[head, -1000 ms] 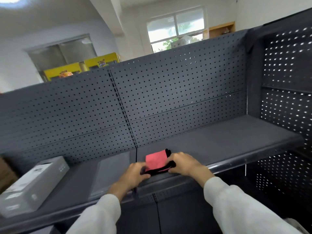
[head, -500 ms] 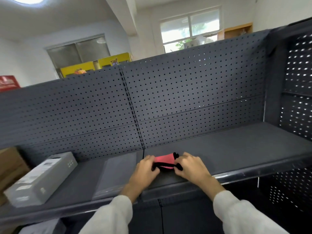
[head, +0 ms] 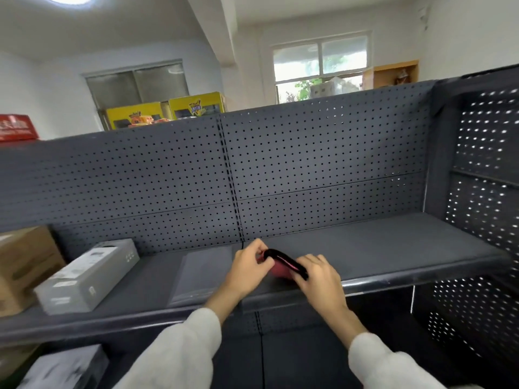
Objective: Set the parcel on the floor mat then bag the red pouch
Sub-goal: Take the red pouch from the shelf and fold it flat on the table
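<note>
Two hands worked at the near edge of a dark grey shelf [head: 393, 248]. The left hand [head: 247, 269] and the right hand [head: 320, 279] each pinched an end of one red pouch [head: 280, 269], which had a black band along its top edge. The left fingers gripped the far left end of that band; the right fingers closed over its near right end. The pouch sat between the two hands, just above or on the shelf surface near the front lip; whether it touched the shelf could not be told. Both wrists came out of pale sleeves.

One flat grey sheet [head: 202, 272] lay on the shelf just left of the left hand. Farther left, one white box [head: 87, 279] lay on its side, and beside it at the left border stood one brown carton [head: 22, 265], only partly in view. A pegboard [head: 309, 164] in two panels rose behind the shelf, with one more perforated panel on the right side. Beyond its top edge were two yellow boxes [head: 168, 110] and one red box [head: 16, 127]. Two windows were set in the far wall.
</note>
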Action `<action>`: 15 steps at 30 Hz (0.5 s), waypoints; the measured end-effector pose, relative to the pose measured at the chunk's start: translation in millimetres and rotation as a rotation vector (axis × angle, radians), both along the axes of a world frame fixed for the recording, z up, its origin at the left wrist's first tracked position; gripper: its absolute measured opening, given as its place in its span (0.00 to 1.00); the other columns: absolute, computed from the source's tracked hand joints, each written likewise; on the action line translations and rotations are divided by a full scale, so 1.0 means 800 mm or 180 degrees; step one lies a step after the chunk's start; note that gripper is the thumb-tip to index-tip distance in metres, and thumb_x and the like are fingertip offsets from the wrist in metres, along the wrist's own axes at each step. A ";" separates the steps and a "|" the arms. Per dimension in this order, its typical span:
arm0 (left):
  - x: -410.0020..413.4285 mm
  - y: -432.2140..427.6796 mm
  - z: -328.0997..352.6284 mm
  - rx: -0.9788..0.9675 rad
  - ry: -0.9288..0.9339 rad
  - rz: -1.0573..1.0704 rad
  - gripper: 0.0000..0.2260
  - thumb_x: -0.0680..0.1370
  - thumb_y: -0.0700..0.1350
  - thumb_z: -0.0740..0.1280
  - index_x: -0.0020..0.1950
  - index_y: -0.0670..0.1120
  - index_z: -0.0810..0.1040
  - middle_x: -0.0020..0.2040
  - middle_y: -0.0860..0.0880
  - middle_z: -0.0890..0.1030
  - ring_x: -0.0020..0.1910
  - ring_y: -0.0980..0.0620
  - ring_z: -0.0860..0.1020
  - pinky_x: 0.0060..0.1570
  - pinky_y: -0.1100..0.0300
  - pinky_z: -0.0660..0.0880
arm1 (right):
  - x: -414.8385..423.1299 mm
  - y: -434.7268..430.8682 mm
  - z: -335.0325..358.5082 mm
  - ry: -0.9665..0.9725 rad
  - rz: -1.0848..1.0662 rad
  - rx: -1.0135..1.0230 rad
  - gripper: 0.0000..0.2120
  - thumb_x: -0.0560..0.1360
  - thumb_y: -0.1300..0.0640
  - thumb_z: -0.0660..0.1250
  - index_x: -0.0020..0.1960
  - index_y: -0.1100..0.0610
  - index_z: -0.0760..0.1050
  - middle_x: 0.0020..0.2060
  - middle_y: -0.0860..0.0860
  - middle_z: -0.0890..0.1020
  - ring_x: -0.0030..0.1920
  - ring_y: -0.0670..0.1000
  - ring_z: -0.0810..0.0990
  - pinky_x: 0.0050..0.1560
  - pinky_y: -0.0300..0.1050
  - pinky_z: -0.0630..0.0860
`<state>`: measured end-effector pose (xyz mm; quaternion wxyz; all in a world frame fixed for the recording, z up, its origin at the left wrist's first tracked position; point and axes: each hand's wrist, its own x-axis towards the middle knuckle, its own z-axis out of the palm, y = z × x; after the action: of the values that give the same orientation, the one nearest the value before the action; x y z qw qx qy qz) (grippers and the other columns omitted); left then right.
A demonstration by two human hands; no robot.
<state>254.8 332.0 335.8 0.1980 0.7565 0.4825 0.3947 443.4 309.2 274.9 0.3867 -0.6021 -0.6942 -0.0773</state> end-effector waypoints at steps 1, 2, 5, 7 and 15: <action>-0.006 -0.012 0.001 0.0007 -0.0014 0.0009 0.04 0.75 0.43 0.68 0.42 0.48 0.74 0.39 0.52 0.81 0.40 0.58 0.78 0.41 0.65 0.72 | -0.003 -0.014 0.003 -0.0049 -0.0061 0.0062 0.07 0.73 0.48 0.73 0.50 0.47 0.81 0.43 0.42 0.81 0.45 0.50 0.78 0.37 0.46 0.75; -0.013 -0.022 0.002 0.0028 -0.0037 -0.0013 0.04 0.75 0.43 0.69 0.43 0.48 0.75 0.39 0.52 0.82 0.41 0.58 0.79 0.42 0.65 0.72 | -0.006 -0.027 0.007 -0.0142 -0.0125 0.0107 0.08 0.72 0.46 0.73 0.49 0.47 0.82 0.41 0.42 0.82 0.44 0.50 0.78 0.34 0.45 0.74; -0.034 -0.060 -0.001 0.0036 -0.0241 -0.0234 0.03 0.78 0.44 0.69 0.46 0.48 0.75 0.44 0.52 0.83 0.48 0.58 0.80 0.49 0.66 0.73 | -0.016 -0.065 0.018 -0.0076 -0.0270 0.0015 0.10 0.73 0.42 0.71 0.48 0.47 0.82 0.37 0.45 0.83 0.37 0.51 0.82 0.31 0.45 0.75; -0.044 -0.090 -0.013 -0.0106 -0.0501 -0.0380 0.04 0.79 0.44 0.68 0.46 0.48 0.74 0.47 0.51 0.83 0.50 0.57 0.80 0.51 0.66 0.73 | -0.027 -0.096 0.017 0.0479 -0.0022 -0.0173 0.07 0.75 0.45 0.70 0.47 0.48 0.80 0.33 0.46 0.83 0.33 0.50 0.83 0.32 0.46 0.78; -0.085 -0.221 -0.088 -0.0464 -0.0852 -0.0506 0.04 0.79 0.46 0.69 0.50 0.48 0.75 0.48 0.56 0.82 0.51 0.60 0.80 0.50 0.65 0.74 | -0.056 -0.218 -0.041 0.1554 0.0619 -0.0901 0.03 0.76 0.55 0.71 0.48 0.48 0.80 0.38 0.48 0.85 0.37 0.48 0.86 0.30 0.51 0.84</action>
<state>187.2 155.2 265.4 0.3454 0.7165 0.4178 0.4390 398.4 134.6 241.8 0.4599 -0.5816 -0.6390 0.2048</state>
